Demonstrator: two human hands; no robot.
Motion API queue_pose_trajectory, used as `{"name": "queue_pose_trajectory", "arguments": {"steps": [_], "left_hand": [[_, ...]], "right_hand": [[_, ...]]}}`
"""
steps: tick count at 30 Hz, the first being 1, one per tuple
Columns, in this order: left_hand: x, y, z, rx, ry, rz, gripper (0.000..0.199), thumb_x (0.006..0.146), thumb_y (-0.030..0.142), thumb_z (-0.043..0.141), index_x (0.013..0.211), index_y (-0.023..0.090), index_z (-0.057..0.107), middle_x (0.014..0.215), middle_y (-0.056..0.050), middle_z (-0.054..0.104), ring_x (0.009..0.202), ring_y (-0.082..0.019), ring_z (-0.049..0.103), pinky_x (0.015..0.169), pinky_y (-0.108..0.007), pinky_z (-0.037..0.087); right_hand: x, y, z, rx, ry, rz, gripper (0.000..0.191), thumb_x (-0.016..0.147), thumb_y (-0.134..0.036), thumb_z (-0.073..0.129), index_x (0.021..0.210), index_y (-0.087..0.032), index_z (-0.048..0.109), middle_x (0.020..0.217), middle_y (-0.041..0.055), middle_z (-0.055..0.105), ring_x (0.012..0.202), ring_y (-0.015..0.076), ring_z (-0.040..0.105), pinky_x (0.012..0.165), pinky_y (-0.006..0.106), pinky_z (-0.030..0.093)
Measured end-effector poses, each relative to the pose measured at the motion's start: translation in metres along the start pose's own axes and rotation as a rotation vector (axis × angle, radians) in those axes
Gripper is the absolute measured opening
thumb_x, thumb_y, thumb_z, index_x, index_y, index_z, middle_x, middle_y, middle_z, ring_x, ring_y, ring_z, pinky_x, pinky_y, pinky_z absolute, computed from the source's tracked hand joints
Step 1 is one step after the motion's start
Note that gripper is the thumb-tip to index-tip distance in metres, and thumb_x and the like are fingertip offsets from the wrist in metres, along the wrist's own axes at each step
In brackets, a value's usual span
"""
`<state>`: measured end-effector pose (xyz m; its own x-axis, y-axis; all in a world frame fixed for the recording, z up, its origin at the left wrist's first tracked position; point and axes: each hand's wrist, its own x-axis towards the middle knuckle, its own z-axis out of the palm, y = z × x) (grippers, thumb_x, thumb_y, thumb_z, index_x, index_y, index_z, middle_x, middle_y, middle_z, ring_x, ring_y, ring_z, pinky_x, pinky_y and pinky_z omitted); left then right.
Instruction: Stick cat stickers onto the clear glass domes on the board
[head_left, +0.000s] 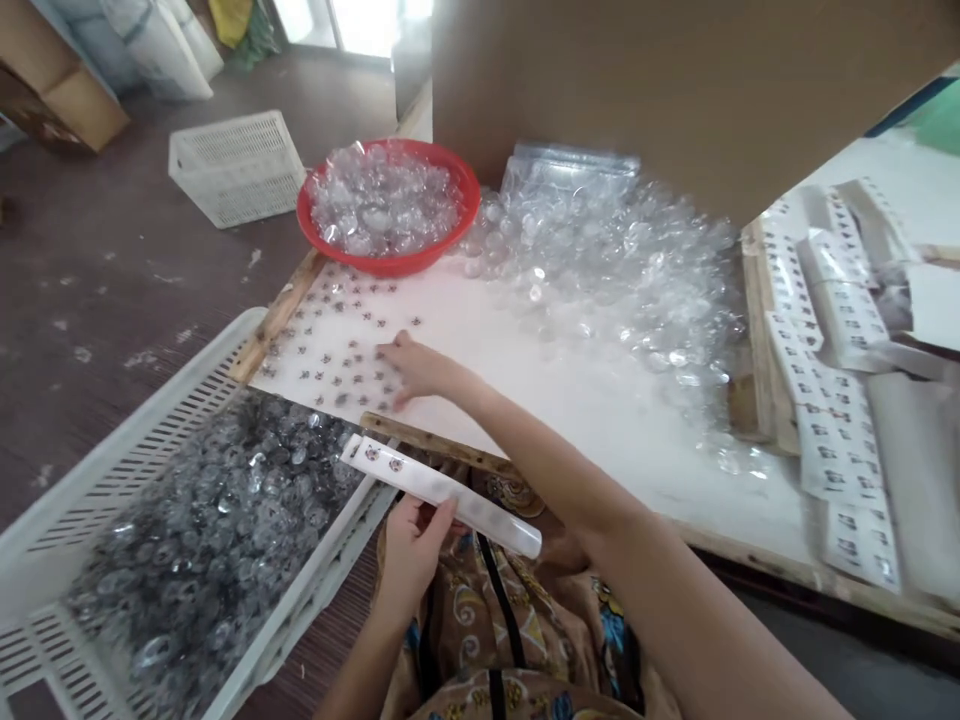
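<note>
My left hand point(414, 548) pinches a white strip of stickers point(431, 488) between thumb and fingers, over my lap. Two small dark printed figures show near the strip's far left end; the rest of it looks blank. My right hand point(411, 368) is stretched across the white tabletop point(480, 330), its fingers apart and touching or just over the surface. Around its fingertips lie many small clear pieces bearing dark printed figures point(326, 358). I see nothing held in the right hand, though part of its underside is hidden.
A red basin point(390, 265) heaped with clear plastic pieces sits at the table's far left corner. More clear pieces point(637, 270) are piled before a large cardboard box point(600, 90). A white crate point(150, 420) of pieces stands at left. Sticker sheets point(832, 430) lie right.
</note>
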<state>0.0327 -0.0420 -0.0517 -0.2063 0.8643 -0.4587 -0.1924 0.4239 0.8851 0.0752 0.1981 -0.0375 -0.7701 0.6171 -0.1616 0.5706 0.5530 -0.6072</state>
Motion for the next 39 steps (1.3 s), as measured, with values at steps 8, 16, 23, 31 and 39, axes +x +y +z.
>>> {"name": "queue_pose_trajectory", "arguments": {"steps": [8,16,23,31,39], "left_hand": [[0.002,0.004,-0.013,0.040,0.107,0.056,0.049,0.063,0.060,0.082,0.079,0.015,0.071,0.070,-0.007,0.074,0.061,-0.025,0.071,0.059,-0.036,0.061],[0.006,0.006,0.001,0.009,0.010,0.024,0.048,0.061,0.059,0.084,0.079,0.016,0.071,0.069,-0.006,0.074,0.063,-0.026,0.072,0.061,-0.037,0.063],[0.007,0.011,0.018,0.037,-0.062,0.051,0.043,0.066,0.053,0.083,0.082,0.015,0.072,0.069,-0.004,0.072,0.061,-0.021,0.069,0.061,-0.034,0.062],[0.003,0.002,0.022,0.051,-0.045,0.012,0.041,0.069,0.051,0.082,0.083,0.015,0.072,0.074,-0.004,0.073,0.064,-0.022,0.070,0.062,-0.033,0.061],[0.010,0.005,0.026,0.029,-0.068,0.008,0.040,0.070,0.050,0.082,0.085,0.014,0.071,0.072,-0.004,0.072,0.063,-0.021,0.069,0.062,-0.034,0.060]], "right_hand": [[0.024,-0.043,0.020,0.161,0.113,-0.290,0.056,0.087,-0.011,0.065,0.140,-0.021,0.050,0.141,0.0114,0.051,0.113,0.0202,0.062,0.096,0.029,0.050],[-0.115,0.098,-0.029,-0.140,0.506,0.250,0.061,0.087,-0.027,0.067,0.144,-0.021,0.046,0.153,0.0204,0.040,0.141,0.0372,0.038,0.113,0.059,0.031],[-0.159,0.159,-0.044,-0.198,0.617,0.617,0.061,0.091,-0.038,0.059,0.146,-0.016,0.044,0.157,0.0219,0.035,0.145,0.0401,0.031,0.114,0.059,0.027],[-0.184,0.131,-0.035,0.068,0.495,0.390,0.045,0.098,-0.029,0.038,0.139,-0.024,0.055,0.152,0.0115,0.047,0.134,0.0298,0.050,0.107,0.048,0.042],[-0.208,0.090,-0.028,0.080,0.549,0.321,0.023,0.089,-0.019,0.058,0.107,-0.020,0.072,0.104,0.0103,0.072,0.097,0.0246,0.066,0.086,0.038,0.052]]}}
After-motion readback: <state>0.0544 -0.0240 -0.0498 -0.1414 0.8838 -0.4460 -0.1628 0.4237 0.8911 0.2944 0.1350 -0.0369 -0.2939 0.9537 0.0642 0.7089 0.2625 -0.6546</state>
